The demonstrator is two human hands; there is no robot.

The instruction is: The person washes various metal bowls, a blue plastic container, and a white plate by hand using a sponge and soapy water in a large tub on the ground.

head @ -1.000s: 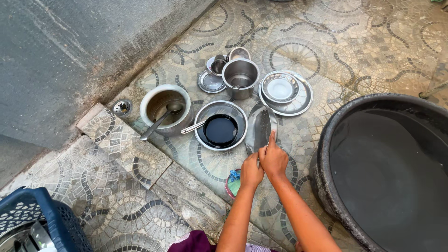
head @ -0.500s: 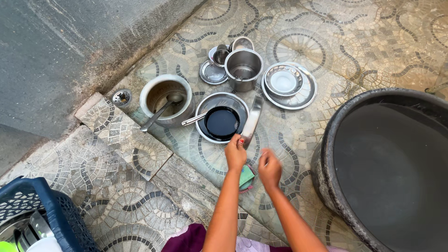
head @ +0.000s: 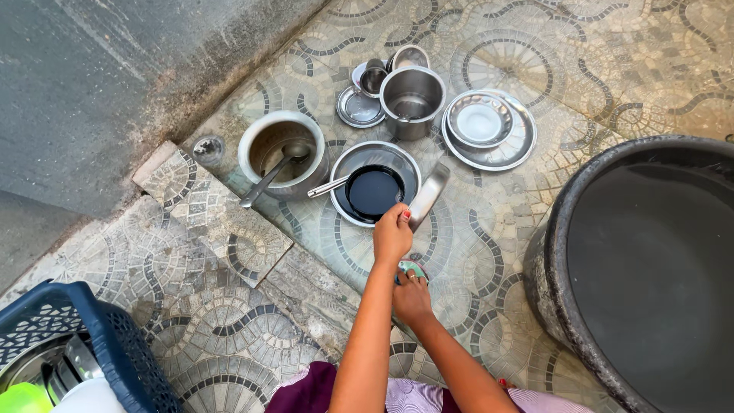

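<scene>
- A steel plate point(head: 428, 196) stands tilted on its edge on the patterned tile floor point(head: 535, 46), just right of a shallow steel dish holding a small black pan point(head: 375, 191); the left hand point(head: 392, 233) pinches the plate's lower rim, fingers closed around it.
- The right hand point(head: 413, 294) is lower, close to the body, its fingers curled over a green scrubbing pad point(head: 413, 268) that lies on the floor beneath the plate; whether the pad is fully gripped or only pressed cannot be told.
- Judged from the hold, the plate would be steadiest with its far edge resting on the floor and the left thumb braced on the rim, so that the pad can reach the whole face without the plate slipping on wet tiles.
- A metal handle sticks out of the black pan toward a wide pot point(head: 283, 153), which has a ladle point(head: 267, 180) leaning inside.
- Farther off stand a tall steel pot point(head: 413, 99), a cup and lids, and a stack of plates with a white-centred bowl point(head: 480, 122).
- A large dark tub point(head: 650, 260) of water fills the right side, well apart from the plate.
- A blue plastic basket point(head: 99, 344) of utensils sits at lower left, beside a grey wall point(head: 92, 84).
</scene>
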